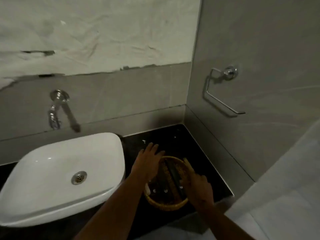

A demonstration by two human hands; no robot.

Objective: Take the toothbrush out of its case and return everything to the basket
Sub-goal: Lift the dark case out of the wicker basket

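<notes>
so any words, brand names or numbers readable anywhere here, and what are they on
None can be read.
The dark cases in the basket carry small pale marks near their lower ends, too small and blurred to read.
The sink, tap, wall holder and counter show no lettering.
The left hand and right hand may hide more.

You are standing in a bathroom, at the washbasin corner.

In front of you a white vessel basin (65, 177) with a metal drain (79, 177) sits on a dark bench (173, 141), fed by a chrome tap (58, 110) mounted in the grey tiled wall (121, 94). On the side wall to your right hangs a chrome towel ring (220, 94). A small woven basket (166, 204) of dark toiletry packets rests on the bench beside the basin.
</notes>
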